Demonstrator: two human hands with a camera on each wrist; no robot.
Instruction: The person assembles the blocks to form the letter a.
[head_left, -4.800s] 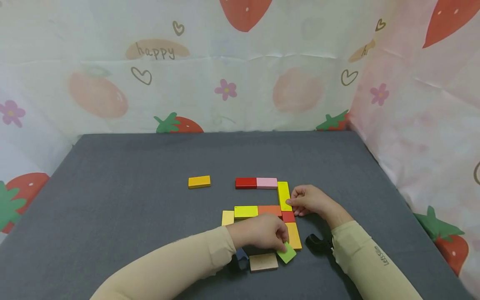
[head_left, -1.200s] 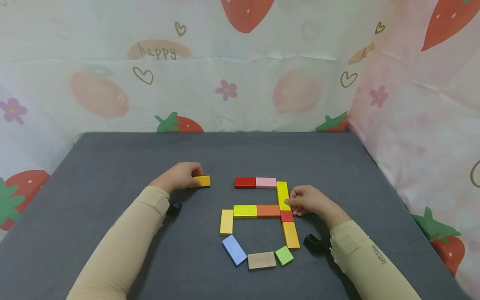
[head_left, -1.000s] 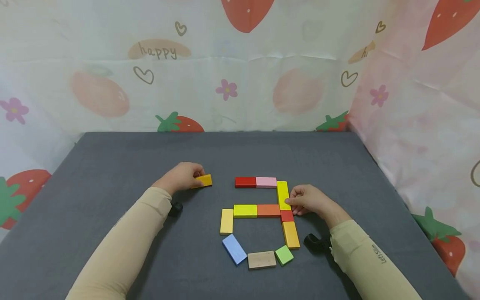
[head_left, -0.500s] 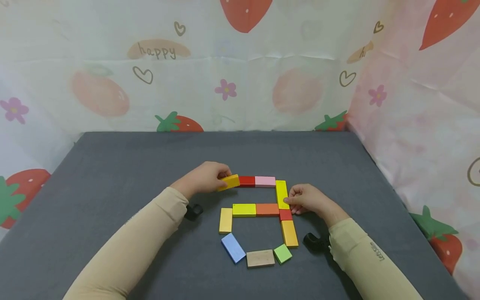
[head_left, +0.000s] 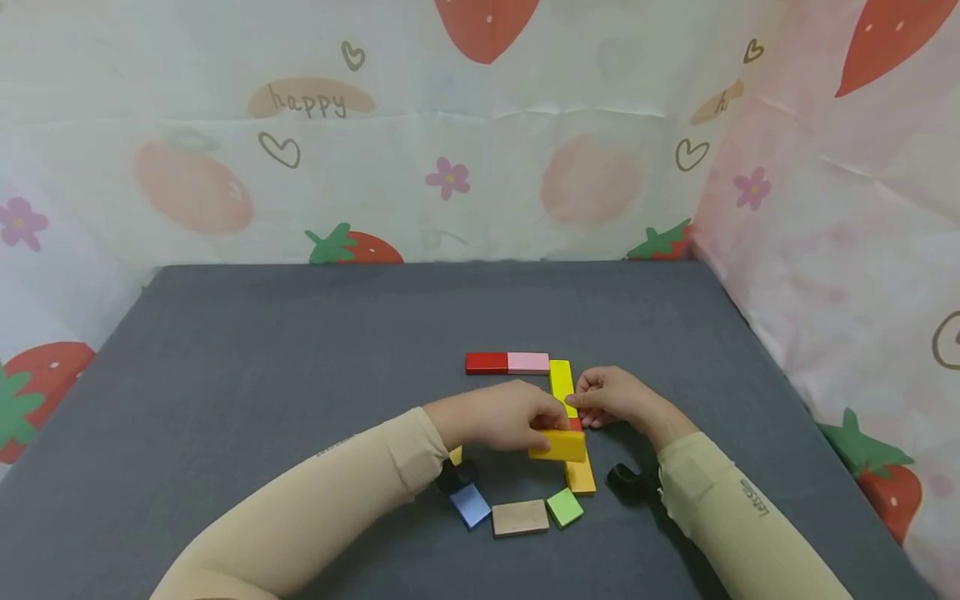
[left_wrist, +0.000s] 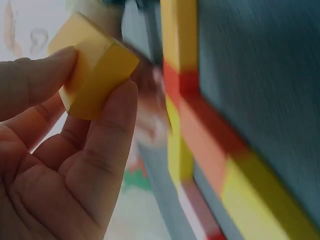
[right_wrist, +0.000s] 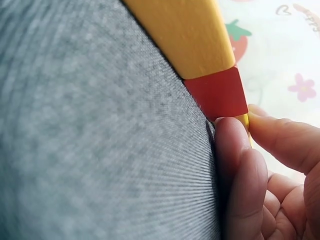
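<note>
My left hand [head_left: 506, 417] pinches an orange-yellow wooden block [head_left: 558, 447] between thumb and fingers. The left wrist view shows this block [left_wrist: 95, 70] lifted off the table. It hangs over the right side of an outline of flat blocks. My right hand [head_left: 618, 396] has its thumb and a finger on the edge of an upright-running yellow block [head_left: 561, 379]. Just below that sits a small red block [right_wrist: 217, 92], then an orange-yellow one [head_left: 580, 478]. An orange-red block [left_wrist: 210, 135] and a lime-yellow block [left_wrist: 265, 195] are hidden by my left hand in the head view.
A red block [head_left: 487, 363] and a pink block [head_left: 528, 363] form the top row. Along the bottom lie blue [head_left: 472, 506], plain wood [head_left: 521, 518] and green [head_left: 565, 507] blocks. A pale yellow block [head_left: 456, 455] is mostly covered by my left wrist. Grey cloth covers the table [head_left: 247, 358].
My left hand let go of the green block, took the orange-yellow block from the far left and carried it right, past the red block, then nearer me. My right hand stays put.
</note>
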